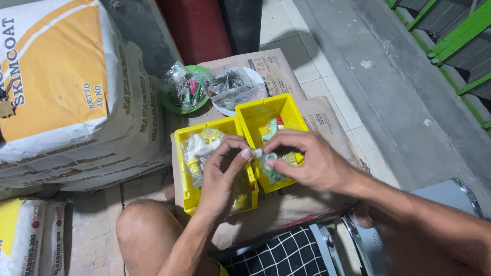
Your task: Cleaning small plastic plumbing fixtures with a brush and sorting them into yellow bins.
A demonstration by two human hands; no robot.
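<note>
My left hand (pixel 223 174) and my right hand (pixel 306 158) meet over two yellow plastic bins, and together they pinch a small clear plastic packet (pixel 262 159) with a greenish-white part inside. The left yellow bin (pixel 186 191) holds white and yellow plastic fittings in clear bags. Beside it, the right yellow bin (pixel 266 110) holds more bagged parts, one with a red tip. Both hands' fingers are closed on the packet, right above the wall between the bins.
The bins sit on flattened brown paper sacks (pixel 327 128). Behind them stand a green dish (pixel 176 102) and a white dish (pixel 250 76) with bagged metal parts. Stacked cement-type sacks (pixel 66 87) lie at left. A metal chair edge (pixel 450 191) is at right, tiled floor beyond.
</note>
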